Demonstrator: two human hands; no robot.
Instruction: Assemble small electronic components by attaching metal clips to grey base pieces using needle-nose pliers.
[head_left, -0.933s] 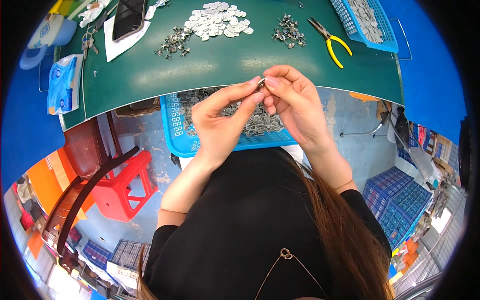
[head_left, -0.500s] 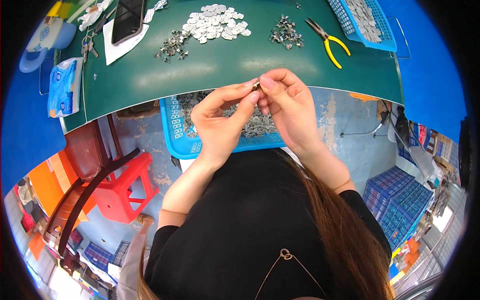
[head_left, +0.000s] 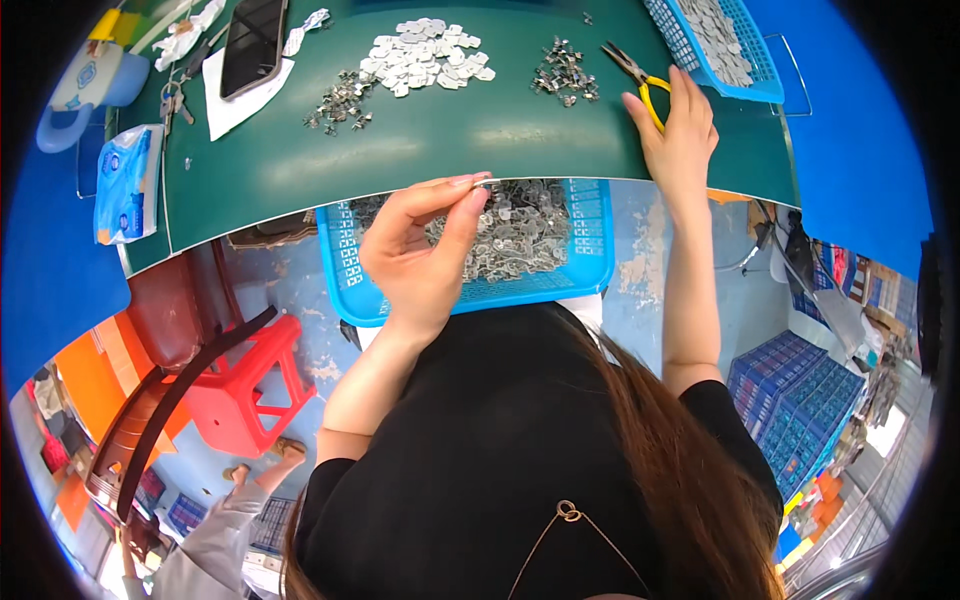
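Observation:
My left hand (head_left: 425, 245) is closed in a pinch at the table's front edge. Thumb and forefinger grip a small pale flat piece (head_left: 487, 182), too little of which shows to tell its kind. Over at the right, my right hand (head_left: 682, 140) lies open around the yellow handles of a pair of pliers (head_left: 655, 95), thumb on one side and fingers on the other. Below the left hand, a blue plastic basket (head_left: 345, 300) full of small metal-and-grey pieces rests on my lap.
A pile of light grey tabs (head_left: 425, 55) lies between two heaps of small metal clips (head_left: 342, 102) on the green table (head_left: 480, 135). Another blue basket (head_left: 765, 85) of tabs stands far right. At left are a phone (head_left: 254, 45), tissue pack (head_left: 130, 185) and red stool (head_left: 250, 385).
My right hand has left the small piece and moved right to the pliers, opening its fingers. My left hand still pinches the piece, slightly lower. At lower left, a person has shifted.

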